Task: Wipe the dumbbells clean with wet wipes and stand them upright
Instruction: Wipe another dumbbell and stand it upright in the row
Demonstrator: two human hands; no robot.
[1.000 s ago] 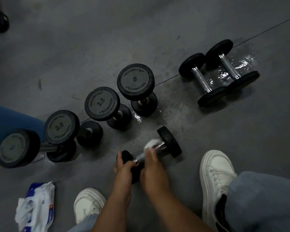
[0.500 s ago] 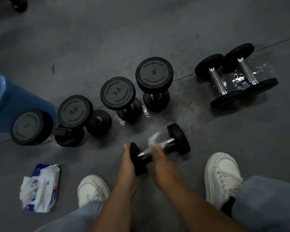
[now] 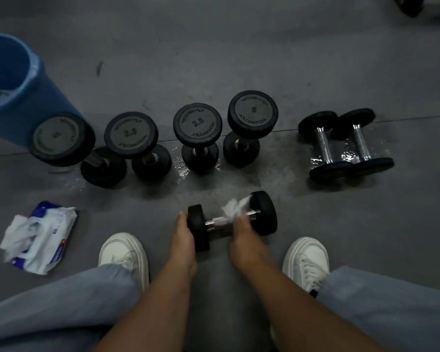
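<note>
Hands meet at lower centre of the frame, on a small black rubber dumbbell with a chrome handle (image 3: 263, 212) lying on the grey floor (image 3: 239, 47). Our left hand (image 3: 182, 237) clasps its left head; our right hand (image 3: 244, 240) pinches a crumpled white wet wipe (image 3: 233, 208) against the handle.

The small black dumbbell (image 3: 263, 212) lies on its side in front of you, with a white wet wipe (image 3: 233, 208) bunched on its shiny bar. Behind it, four dumbbells (image 3: 198, 123) stand up in a row. To your right, two dumbbells (image 3: 323, 146) lie flat.
</note>
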